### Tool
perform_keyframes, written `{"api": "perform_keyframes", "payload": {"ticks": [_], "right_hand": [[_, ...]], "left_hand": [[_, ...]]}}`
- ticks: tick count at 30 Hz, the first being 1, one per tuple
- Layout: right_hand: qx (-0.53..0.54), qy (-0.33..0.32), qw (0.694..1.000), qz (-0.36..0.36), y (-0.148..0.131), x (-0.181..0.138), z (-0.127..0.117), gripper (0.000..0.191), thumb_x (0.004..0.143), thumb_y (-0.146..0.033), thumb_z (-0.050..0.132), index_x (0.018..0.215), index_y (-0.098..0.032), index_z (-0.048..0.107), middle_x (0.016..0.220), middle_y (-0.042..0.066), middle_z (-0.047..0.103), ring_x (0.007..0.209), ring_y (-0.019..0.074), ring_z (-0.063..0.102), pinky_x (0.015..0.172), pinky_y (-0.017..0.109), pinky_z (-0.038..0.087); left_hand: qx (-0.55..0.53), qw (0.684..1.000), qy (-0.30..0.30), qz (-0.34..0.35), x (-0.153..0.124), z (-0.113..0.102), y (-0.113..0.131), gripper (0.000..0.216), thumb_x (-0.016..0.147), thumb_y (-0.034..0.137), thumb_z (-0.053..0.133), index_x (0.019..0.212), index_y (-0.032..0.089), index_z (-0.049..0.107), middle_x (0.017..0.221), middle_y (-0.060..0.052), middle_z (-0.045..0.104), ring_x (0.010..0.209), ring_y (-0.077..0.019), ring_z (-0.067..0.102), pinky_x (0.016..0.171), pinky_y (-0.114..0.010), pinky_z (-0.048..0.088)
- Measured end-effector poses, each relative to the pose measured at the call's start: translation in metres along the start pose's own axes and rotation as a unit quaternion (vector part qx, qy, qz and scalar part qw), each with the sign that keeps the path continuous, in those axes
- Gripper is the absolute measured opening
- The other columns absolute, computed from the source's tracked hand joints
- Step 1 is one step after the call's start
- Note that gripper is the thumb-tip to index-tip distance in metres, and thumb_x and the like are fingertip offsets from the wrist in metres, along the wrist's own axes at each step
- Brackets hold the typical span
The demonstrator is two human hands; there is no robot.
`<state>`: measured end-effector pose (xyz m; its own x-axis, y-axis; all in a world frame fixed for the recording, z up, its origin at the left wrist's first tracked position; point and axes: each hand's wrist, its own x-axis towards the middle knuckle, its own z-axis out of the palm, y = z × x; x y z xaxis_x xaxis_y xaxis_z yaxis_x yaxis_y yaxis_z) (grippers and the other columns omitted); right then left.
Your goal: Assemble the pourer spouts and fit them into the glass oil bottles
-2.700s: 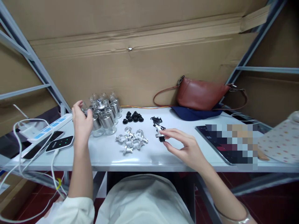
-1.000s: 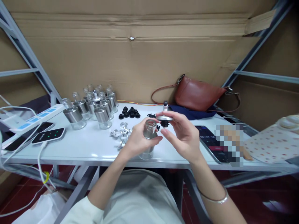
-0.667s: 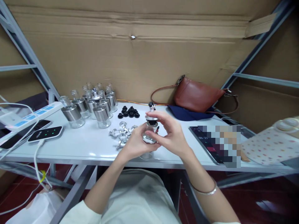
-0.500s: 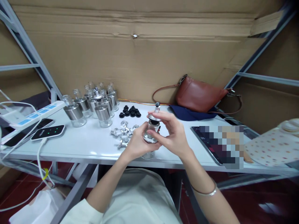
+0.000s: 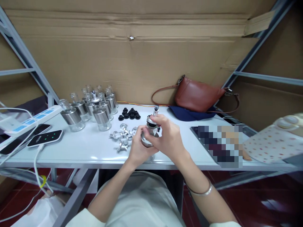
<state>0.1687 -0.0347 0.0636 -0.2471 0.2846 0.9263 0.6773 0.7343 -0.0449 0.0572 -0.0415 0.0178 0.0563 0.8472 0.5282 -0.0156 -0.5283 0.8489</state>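
Both hands are seen together above the near edge of the white table (image 5: pixel 94 151), in front of the body. A small glass bottle (image 5: pixel 147 142) with a silver collar is gripped from the left by the left hand (image 5: pixel 138 146), the fingers curled round its body. The bottle is tilted, its top leaning to the right and away. The silver pump top (image 5: pixel 152 121) on the bottle's neck is pinched by the right hand (image 5: pixel 167 138), thumb and fingers closed round it; the nozzle stands up above the knuckles. Whether the top is fully seated cannot be told.

Just left of the hands, a loose heap of white plastic parts (image 5: pixel 121 138) is noted on the table. Behind it lies a cluster of small black caps (image 5: pixel 129 114). Further left, a group of like bottles (image 5: pixel 94 105) stands upright near the back wall. A power strip (image 5: pixel 30 118) and a charging device (image 5: pixel 44 138) with green lights are found at the left end. A brown handbag (image 5: pixel 197 96) rests on a blue cloth (image 5: pixel 189 114) at the back right, against the cardboard. A silver bangle (image 5: pixel 200 190) is worn on the right wrist.
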Motion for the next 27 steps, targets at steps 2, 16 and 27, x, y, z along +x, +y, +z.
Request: {"api": "perform_keyframes", "payload": {"ticks": [2,16,27], "right_hand": [[-0.026,-0.017,0.999,-0.014,0.0,0.002,-0.002,0.023,0.083,-0.023,0.056,0.104,-0.022,0.046,0.083,0.004,0.066,0.069,0.0186,0.065,0.06,0.029,0.051],[-0.043,-0.073,0.996,-0.018,-0.007,0.002,-0.014,0.015,0.09,-0.024,0.051,0.101,-0.016,0.056,0.093,0.013,0.067,0.076,0.0215,0.066,0.062,0.029,0.049],[-0.068,-0.102,0.992,-0.01,-0.011,0.002,-0.014,0.014,0.091,-0.018,0.045,0.096,-0.017,0.059,0.09,0.01,0.063,0.07,0.0174,0.056,0.061,0.028,0.042]], "left_hand": [[0.002,1.0,0.007,0.002,0.0,0.0,0.0,0.04,0.055,0.017,0.071,0.085,0.02,0.046,0.08,0.004,0.056,0.072,-0.0119,0.054,0.063,-0.021,0.043],[0.073,0.997,0.021,0.024,-0.003,0.002,-0.004,0.042,0.06,0.024,0.072,0.093,0.02,0.046,0.086,0.001,0.059,0.077,-0.0149,0.057,0.07,-0.025,0.045],[0.069,0.998,0.016,0.002,-0.001,0.002,0.001,0.041,0.058,0.023,0.071,0.088,0.021,0.043,0.082,0.003,0.057,0.074,-0.0138,0.055,0.068,-0.025,0.043]]}}
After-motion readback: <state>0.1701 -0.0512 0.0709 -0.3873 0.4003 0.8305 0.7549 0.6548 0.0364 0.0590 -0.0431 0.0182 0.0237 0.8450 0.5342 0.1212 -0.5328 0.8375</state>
